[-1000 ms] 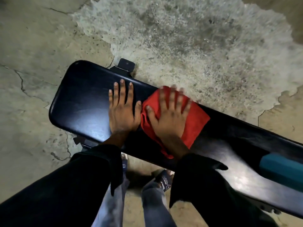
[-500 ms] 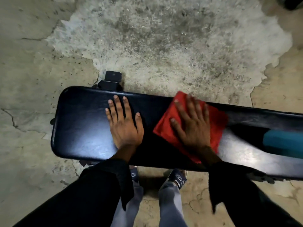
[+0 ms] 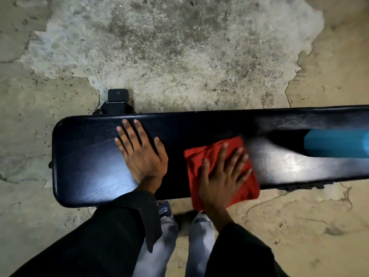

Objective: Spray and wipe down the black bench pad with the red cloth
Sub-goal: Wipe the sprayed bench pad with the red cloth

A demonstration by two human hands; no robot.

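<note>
Nearest to you are your two black sleeves and, below them, your grey trouser legs and shoes on the cracked concrete floor (image 3: 299, 216); you stand close against the near edge of the long black padded bench pad (image 3: 83, 166), which lies across the view from left to right.

Your right hand (image 3: 221, 180) lies flat and fully spread on the red folded cloth (image 3: 199, 162); it grips nothing, it only presses the cloth down with the palm, I think so that the whole square rubs the surface; the cloth sits at the near edge of the pad, and its near corner hangs over that edge; the blur at its right side suggests a stroke in progress.

Your left hand (image 3: 139, 154) is also open and flat, bare on the pad just left of the cloth and holding nothing; it seems to carry your weight and steady the bench.

Further right, a turquoise blurred object (image 3: 337, 142) rests on the pad; it may be the spray bottle, but I cannot tell; it stands in the way of a longer stroke to the right.

Beyond the pad a black metal frame foot (image 3: 116, 100) shows on the floor.
</note>
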